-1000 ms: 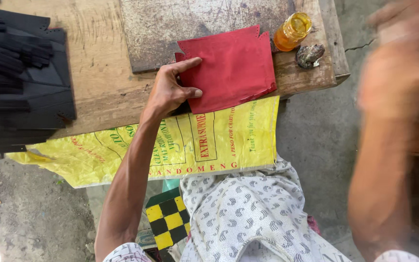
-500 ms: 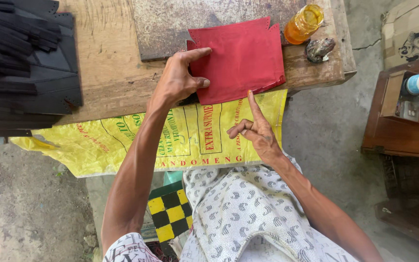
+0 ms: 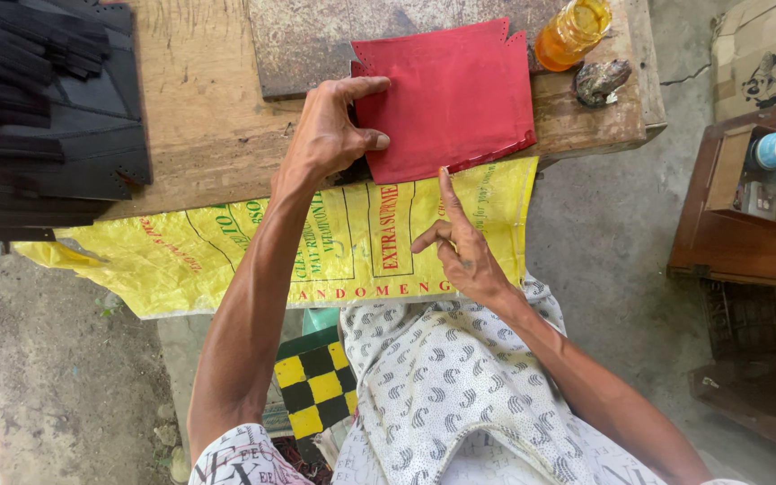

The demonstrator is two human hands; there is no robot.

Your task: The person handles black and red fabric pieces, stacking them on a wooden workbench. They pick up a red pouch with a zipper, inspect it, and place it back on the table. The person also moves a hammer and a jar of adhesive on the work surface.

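Little changed since half a second back: left hand [image 3: 330,135] still flat on the red piece's near-left corner, right hand [image 3: 460,247] still raised over the yellow sack, index now closing on the red edge

Largest first: wooden bench [image 3: 199,135], worn and bare, carrying everything. Yellow sack [image 3: 316,251] hung over its near edge down toward the lap, likely to keep clothes off the wood. Black pieces [image 3: 47,108] stacked at far left, well apart from the hands. Grey slab [image 3: 307,45] set on the bench as a firm base, red piece [image 3: 455,94] lying mostly on it, near edge overhanging toward the sack

Left hand spread wide, fingers and thumb pressing down, pinning rather than gripping, probably to stop sliding. Right hand grasping nothing, index straight with its tip at the lower edge of the red piece, other fingers curled loosely

Amber bottle [image 3: 572,31] just past the red piece's right corner, a dark lump [image 3: 602,79] beside it, both within easy reach
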